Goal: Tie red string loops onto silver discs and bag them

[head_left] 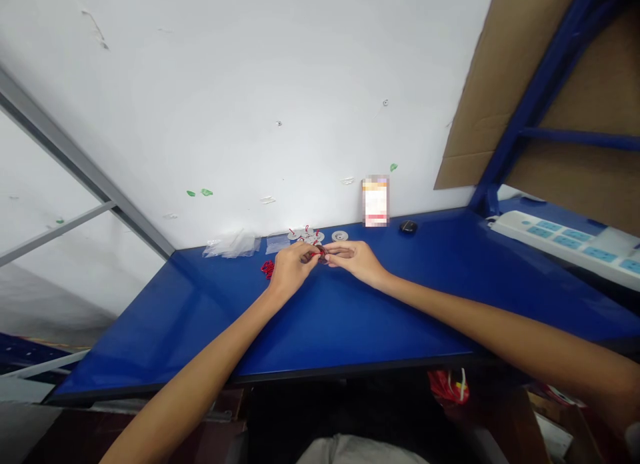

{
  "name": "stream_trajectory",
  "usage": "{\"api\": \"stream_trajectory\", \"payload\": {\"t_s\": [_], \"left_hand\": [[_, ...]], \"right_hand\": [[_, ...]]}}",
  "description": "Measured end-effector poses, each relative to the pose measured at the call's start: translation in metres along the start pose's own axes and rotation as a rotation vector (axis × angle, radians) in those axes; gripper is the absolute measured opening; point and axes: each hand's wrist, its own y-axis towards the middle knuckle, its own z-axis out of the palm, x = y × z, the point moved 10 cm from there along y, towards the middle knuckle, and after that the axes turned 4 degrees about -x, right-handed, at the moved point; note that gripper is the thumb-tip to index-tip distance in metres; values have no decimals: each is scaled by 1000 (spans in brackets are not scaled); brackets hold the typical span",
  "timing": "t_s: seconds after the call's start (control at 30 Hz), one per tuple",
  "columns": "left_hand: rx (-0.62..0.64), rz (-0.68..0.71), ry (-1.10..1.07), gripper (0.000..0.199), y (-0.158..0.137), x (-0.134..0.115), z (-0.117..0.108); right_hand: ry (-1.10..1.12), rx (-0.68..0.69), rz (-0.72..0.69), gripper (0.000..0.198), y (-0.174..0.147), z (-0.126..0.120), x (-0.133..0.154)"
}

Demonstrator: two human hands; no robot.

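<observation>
Both hands meet above the blue table (380, 324), fingertips pinched around a small dark round piece with red cord (321, 254). My left hand (290, 271) is closed on its left side, and my right hand (361, 261) pinches it from the right. Fingers cover much of the piece, so its exact kind is unclear. Just behind the hands lie several pale discs with red cord loops (306, 235). A separate pale round disc (340, 236) rests to their right. Beside my left hand is a small heap of red cords (267, 270).
Clear plastic bags (233, 244) lie along the wall at the back left. A phone (375, 204) leans upright against the wall, with a small black object (408, 227) to its right. At far right is a white power strip (565, 241) near a blue frame (520, 97).
</observation>
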Motion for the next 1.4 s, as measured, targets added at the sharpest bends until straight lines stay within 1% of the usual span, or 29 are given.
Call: {"api": "stream_trajectory", "payload": {"t_s": [0.17, 0.27, 0.33, 0.4, 0.47, 0.57, 0.67, 0.77, 0.83, 0.9, 0.93, 1.0, 1.1, 1.17, 1.23, 1.3, 1.4], "left_hand": [[-16, -46, 116, 10, -1, -1, -2], [-41, -107, 89, 11, -1, -1, -3], [-31, -186, -26, 7, -1, 5, 1], [10, -286, -202, 6, -2, 15, 9], [61, -378, -404, 12, -4, 24, 19], [94, -464, -668, 26, -6, 32, 29], [119, -530, -829, 40, -10, 37, 34], [200, -565, -907, 47, -14, 37, 43], [262, -545, -916, 49, -15, 33, 48], [296, -498, -863, 50, -14, 30, 50], [289, -461, -795, 48, -12, 28, 48], [229, -354, -580, 42, -7, 23, 38], [91, -138, -289, 33, 1, 0, 15], [52, -5, -205, 30, 3, -18, 7], [50, 86, -161, 25, 2, -31, 5], [49, 110, -146, 21, 2, -33, 6], [31, 60, -170, 17, 2, -23, 8]], "right_hand": [[-22, 23, -29, 36, 0, 3, 1], [-72, 36, -54, 32, 1, 4, 2], [-123, 22, -84, 31, 1, 1, 5], [-150, -3, -113, 29, 0, -2, 9], [-144, -16, -135, 26, 0, -4, 13], [-123, -13, -168, 25, -2, -4, 20], [-144, -18, -236, 23, -4, -5, 31], [-258, -6, -341, 16, -4, -9, 44], [-406, 19, -444, 15, -4, -10, 53], [-580, 80, -559, 17, -4, -6, 61], [-661, 113, -605, 17, -5, -4, 64], [-763, 161, -652, 16, -5, -1, 68], [-758, 134, -618, 13, -1, -5, 73], [-726, 117, -577, 12, -1, -5, 75], [-705, 153, -568, 12, -5, 2, 76], [-708, 211, -590, 13, -12, 12, 78], [-787, 255, -663, 14, -22, 23, 82]]}}
